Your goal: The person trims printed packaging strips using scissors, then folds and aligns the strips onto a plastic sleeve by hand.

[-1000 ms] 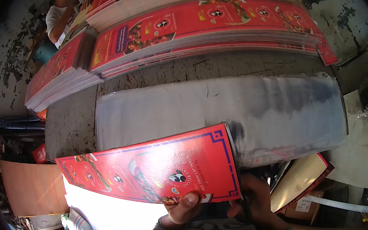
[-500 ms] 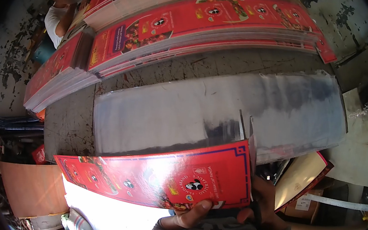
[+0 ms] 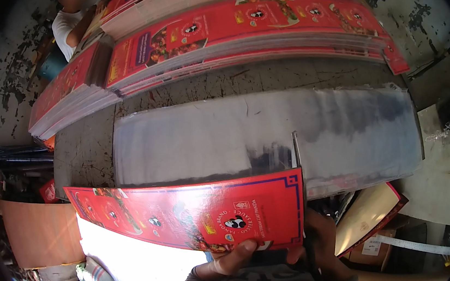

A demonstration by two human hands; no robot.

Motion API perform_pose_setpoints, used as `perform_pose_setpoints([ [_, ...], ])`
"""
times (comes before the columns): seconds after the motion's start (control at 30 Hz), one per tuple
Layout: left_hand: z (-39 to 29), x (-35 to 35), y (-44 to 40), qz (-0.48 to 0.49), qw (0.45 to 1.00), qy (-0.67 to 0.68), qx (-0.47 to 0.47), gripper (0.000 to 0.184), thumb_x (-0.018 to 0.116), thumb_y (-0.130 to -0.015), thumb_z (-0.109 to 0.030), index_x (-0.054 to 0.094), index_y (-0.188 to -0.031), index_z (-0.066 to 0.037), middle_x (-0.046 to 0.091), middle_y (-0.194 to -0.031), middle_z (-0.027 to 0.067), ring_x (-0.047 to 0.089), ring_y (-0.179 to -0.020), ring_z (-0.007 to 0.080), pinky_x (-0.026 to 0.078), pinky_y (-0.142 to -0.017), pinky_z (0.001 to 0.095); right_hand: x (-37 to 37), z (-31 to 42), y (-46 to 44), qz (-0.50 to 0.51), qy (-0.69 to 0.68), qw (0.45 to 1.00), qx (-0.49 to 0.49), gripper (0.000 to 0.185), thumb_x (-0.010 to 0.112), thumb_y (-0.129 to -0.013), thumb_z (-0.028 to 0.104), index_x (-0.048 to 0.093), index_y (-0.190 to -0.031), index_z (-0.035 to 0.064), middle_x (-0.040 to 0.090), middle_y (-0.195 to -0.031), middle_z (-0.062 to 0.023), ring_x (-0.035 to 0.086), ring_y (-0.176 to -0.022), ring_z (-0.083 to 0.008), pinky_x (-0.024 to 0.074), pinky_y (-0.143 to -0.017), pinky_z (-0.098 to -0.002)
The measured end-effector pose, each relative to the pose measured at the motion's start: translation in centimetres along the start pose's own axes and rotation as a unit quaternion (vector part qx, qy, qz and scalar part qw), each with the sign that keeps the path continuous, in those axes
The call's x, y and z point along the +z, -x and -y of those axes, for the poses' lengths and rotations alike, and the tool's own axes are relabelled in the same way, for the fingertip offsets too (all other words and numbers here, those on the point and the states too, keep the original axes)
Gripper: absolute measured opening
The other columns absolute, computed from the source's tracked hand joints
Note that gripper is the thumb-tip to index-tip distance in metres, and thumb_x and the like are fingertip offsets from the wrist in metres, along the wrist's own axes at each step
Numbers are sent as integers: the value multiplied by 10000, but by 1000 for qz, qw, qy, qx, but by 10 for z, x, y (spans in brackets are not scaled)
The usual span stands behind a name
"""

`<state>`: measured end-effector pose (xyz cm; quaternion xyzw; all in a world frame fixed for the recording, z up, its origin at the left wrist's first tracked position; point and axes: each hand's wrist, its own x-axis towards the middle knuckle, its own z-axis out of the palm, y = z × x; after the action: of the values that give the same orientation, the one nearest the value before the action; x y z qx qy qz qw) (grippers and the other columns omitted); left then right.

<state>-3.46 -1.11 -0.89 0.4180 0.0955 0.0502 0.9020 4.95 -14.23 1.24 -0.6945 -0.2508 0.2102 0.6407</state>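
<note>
My left hand (image 3: 233,256) grips the lower edge of a long red printed card (image 3: 196,209), its thumb on the front face. At the card's right end is my right hand (image 3: 321,241), its fingers closed around scissors whose handles are mostly hidden. One thin scissor blade (image 3: 295,149) sticks up beyond the card's upper right corner. Behind the card, a stack of clear plastic sheets (image 3: 198,137) lies on the worn grey table (image 3: 84,153).
Stacks of red printed cards (image 3: 226,22) line the back of the table, with another stack (image 3: 68,88) at left. A person (image 3: 70,25) is at the far left. An orange-brown panel (image 3: 39,233) stands lower left; a cardboard box (image 3: 372,255) is at right.
The card has moved right and slightly down in my left hand. The scissor blades rose into view past the card's edge, spread apart, and now show as one narrow line.
</note>
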Motion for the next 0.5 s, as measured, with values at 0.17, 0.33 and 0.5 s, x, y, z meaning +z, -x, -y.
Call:
perform_pose_setpoints([
  [0.17, -8, -14, 9, -98, 994, 2, 51, 528, 609, -715, -66, 364, -1176, 13, 511, -1034, 161, 550, -916, 248, 474, -791, 384, 1, 8, 0, -28, -202, 976, 81, 771, 720, -540, 567, 489, -1002, -5, 532, -654, -12, 485, -564, -56, 355, -493, -202],
  [0.33, 3, -26, 16, -84, 994, 19, 74, 529, 595, -716, -57, 360, -1185, 5, 512, -1050, 169, 544, -951, 260, 473, -800, 392, 0, 12, 4, 16, -240, 965, 107, 804, 703, -568, 579, 471, -1028, -38, 522, -746, -31, 480, -648, -68, 365, -571, -208],
  [0.5, 0, -23, 16, -77, 995, 19, 62, 527, 595, -714, -56, 363, -1183, 4, 514, -1048, 167, 545, -950, 260, 473, -799, 391, 4, 11, 5, 66, -246, 962, 95, 711, 711, -608, 524, 493, -1008, -21, 542, -809, -45, 468, -712, -60, 368, -631, -209],
])
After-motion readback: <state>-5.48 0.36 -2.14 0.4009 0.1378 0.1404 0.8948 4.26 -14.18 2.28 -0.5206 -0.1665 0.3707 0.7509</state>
